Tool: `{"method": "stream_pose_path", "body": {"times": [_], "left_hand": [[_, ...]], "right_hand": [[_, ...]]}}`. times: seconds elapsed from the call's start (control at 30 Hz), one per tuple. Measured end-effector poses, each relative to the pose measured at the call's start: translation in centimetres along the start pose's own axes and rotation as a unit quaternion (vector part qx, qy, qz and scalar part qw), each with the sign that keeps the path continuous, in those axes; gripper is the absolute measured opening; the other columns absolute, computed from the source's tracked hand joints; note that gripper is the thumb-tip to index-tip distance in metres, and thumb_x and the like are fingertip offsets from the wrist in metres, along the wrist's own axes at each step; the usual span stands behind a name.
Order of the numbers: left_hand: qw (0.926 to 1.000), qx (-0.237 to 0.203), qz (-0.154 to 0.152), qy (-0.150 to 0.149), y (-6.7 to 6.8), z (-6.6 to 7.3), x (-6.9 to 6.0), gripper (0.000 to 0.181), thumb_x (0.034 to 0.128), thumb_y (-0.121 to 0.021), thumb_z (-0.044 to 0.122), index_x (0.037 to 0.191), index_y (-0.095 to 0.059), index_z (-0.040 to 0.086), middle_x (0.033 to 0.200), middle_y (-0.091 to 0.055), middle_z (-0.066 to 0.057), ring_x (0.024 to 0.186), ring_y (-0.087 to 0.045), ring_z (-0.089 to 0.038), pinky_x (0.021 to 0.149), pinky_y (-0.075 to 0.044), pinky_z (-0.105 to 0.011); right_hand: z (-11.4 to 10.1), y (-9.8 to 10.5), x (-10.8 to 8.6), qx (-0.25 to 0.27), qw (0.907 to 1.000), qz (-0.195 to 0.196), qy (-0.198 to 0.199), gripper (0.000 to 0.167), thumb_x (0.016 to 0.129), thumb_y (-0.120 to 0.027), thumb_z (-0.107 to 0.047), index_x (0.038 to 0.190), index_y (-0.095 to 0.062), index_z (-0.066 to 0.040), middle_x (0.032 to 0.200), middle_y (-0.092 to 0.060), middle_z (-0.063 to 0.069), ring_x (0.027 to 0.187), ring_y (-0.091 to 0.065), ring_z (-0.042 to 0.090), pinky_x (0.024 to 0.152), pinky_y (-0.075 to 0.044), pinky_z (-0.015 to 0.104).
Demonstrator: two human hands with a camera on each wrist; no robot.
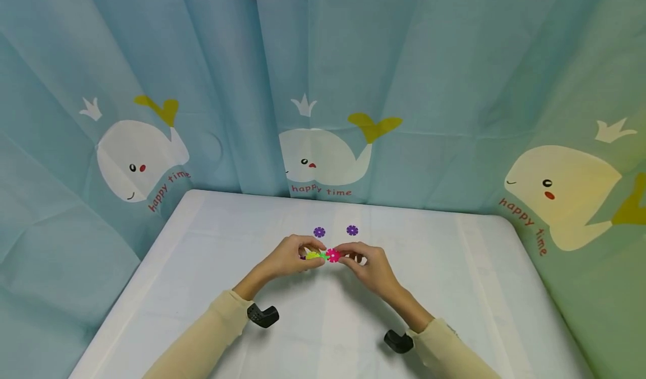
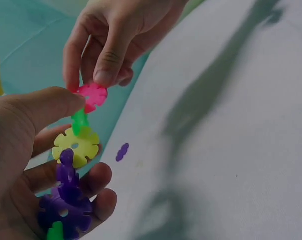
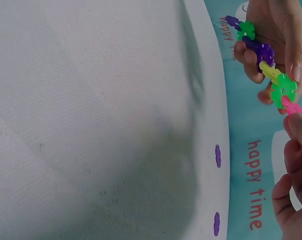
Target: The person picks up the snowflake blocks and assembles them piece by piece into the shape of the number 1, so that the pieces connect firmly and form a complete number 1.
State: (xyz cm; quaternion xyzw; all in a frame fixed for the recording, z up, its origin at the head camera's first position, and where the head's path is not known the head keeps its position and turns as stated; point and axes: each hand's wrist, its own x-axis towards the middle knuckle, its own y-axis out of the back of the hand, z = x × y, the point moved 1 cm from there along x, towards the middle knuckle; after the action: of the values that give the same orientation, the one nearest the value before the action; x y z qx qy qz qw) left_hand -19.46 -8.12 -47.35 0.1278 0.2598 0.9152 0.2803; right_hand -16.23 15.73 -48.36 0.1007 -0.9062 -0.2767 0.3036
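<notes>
A curtain (image 1: 429,87) hangs behind the far edge of the worktop (image 1: 323,328), so toward that edge the room looks smaller; the left and right edges lie well apart from the hands, and sideways I judge the room enough. The near edge is outside the head view. Above the middle of the worktop, the left hand (image 1: 292,255) holds a chain (image 2: 67,176) in its curled fingers, while the right hand (image 1: 372,267) pinches the pink disc (image 1: 330,252) at the chain's end. Next to it are a green disc (image 3: 289,90) and a yellow disc (image 2: 86,137), then purple and green ones, already joined, so the joining seems well advanced. Whether the pink disc sits fully, I cannot tell. Left over seem one purple disc (image 1: 317,232) and another purple disc (image 1: 355,230), loose between the hands and the far edge.
</notes>
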Motion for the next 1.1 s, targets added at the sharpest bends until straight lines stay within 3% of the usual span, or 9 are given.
{"method": "stream_pose_path", "body": {"times": [0.2,0.33,0.7,0.9,1.1], "left_hand": [[0.9977,0.034,0.015,-0.057,-0.5,-0.3,0.1,0.031,0.0921,-0.076,0.016,0.12,-0.071,0.004,0.103,-0.075,-0.002,0.091,-0.065,-0.021,0.075,-0.053,-0.028],[0.9959,0.054,0.018,-0.07,-0.8,-0.4,0.2,0.028,0.0913,-0.074,0.011,0.119,-0.072,0.007,0.097,-0.076,0.0,0.084,-0.065,-0.02,0.072,-0.052,-0.028],[0.9941,0.087,0.018,-0.062,-1.2,-0.6,-0.1,0.029,0.0852,-0.083,0.017,0.113,-0.074,0.015,0.093,-0.074,0.003,0.077,-0.06,-0.01,0.069,-0.049,-0.026],[0.9902,0.132,0.03,-0.035,-1.2,-0.5,-0.3,0.031,0.0835,-0.087,0.027,0.112,-0.075,0.021,0.091,-0.072,0.007,0.072,-0.057,-0.009,0.062,-0.046,-0.025],[0.9882,0.146,0.043,-0.021,-1.1,-0.6,-0.6,0.029,0.0829,-0.088,0.031,0.108,-0.076,0.023,0.089,-0.071,0.009,0.072,-0.055,-0.007,0.062,-0.046,-0.027]], "right_hand": [[0.5,-0.2,-0.1,0.02,0.9988,-0.014,-0.042,0.023,0.086,-0.082,-0.007,0.109,-0.079,-0.012,0.091,-0.077,-0.002,0.072,-0.062,0.007,0.063,-0.051,0.025],[0.9,-0.3,-0.3,0.042,0.9953,-0.032,-0.082,0.022,0.087,-0.082,-0.008,0.109,-0.08,-0.012,0.093,-0.078,-0.002,0.072,-0.063,0.008,0.065,-0.053,0.025],[0.7,-0.9,-0.5,0.095,0.9821,-0.047,-0.156,0.021,0.088,-0.081,-0.014,0.108,-0.079,-0.009,0.097,-0.078,0.003,0.079,-0.068,0.013,0.072,-0.056,0.026],[0.4,-1.4,-0.5,0.113,0.9795,-0.041,-0.162,0.02,0.088,-0.082,-0.015,0.107,-0.08,-0.008,0.097,-0.078,0.004,0.079,-0.071,0.011,0.073,-0.057,0.027],[0.5,-2.1,-0.6,0.118,0.9787,-0.043,-0.162,0.02,0.089,-0.082,-0.016,0.106,-0.08,-0.007,0.098,-0.078,0.006,0.079,-0.072,0.012,0.073,-0.058,0.027]]}}
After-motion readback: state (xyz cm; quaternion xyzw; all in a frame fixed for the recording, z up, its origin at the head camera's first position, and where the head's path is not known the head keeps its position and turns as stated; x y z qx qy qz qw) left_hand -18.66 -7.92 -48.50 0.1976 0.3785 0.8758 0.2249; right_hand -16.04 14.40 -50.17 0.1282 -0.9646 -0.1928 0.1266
